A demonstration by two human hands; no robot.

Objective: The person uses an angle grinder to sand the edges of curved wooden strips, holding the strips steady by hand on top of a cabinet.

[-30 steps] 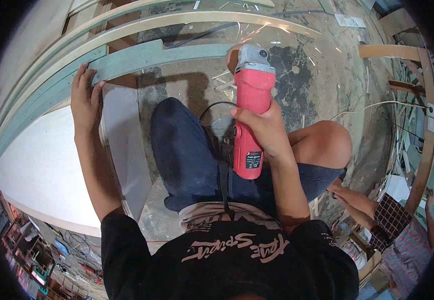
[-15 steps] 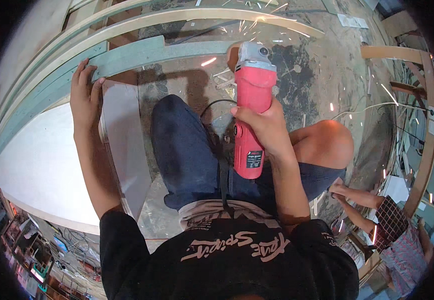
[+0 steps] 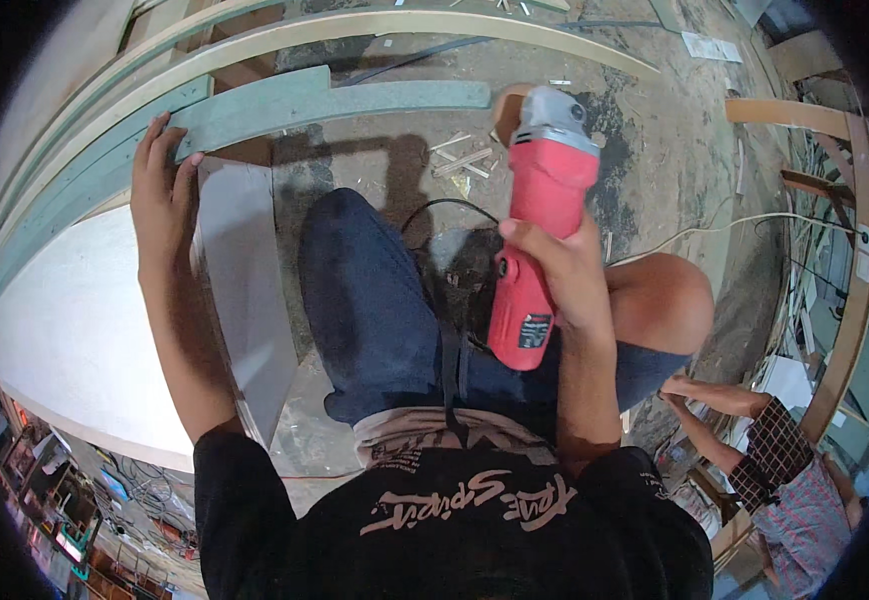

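Observation:
My right hand (image 3: 565,265) is wrapped round the red body of an angle grinder (image 3: 550,185), its silver head pointing away from me. The round disc (image 3: 510,112) shows at the left of that head, a short gap from the end of a green-painted wooden strip (image 3: 395,97). On the left, my left hand (image 3: 167,165) lies over the green wood with its fingers apart, pressing on it. Under that wood stands a white panelled box (image 3: 75,330), along whose side my left forearm passes.
Pale wooden strips (image 3: 375,22) run along the far left. Wood offcuts (image 3: 465,163) litter the stained floor. A cream cable (image 3: 725,225) crosses on the right, near a wooden frame (image 3: 860,270). Another person (image 3: 790,460) is at the lower right.
The angle grinder has moved right, away from the end of the green strip, and tilted. The sparks are gone. My left hand has stayed on the wood, shifting slightly.

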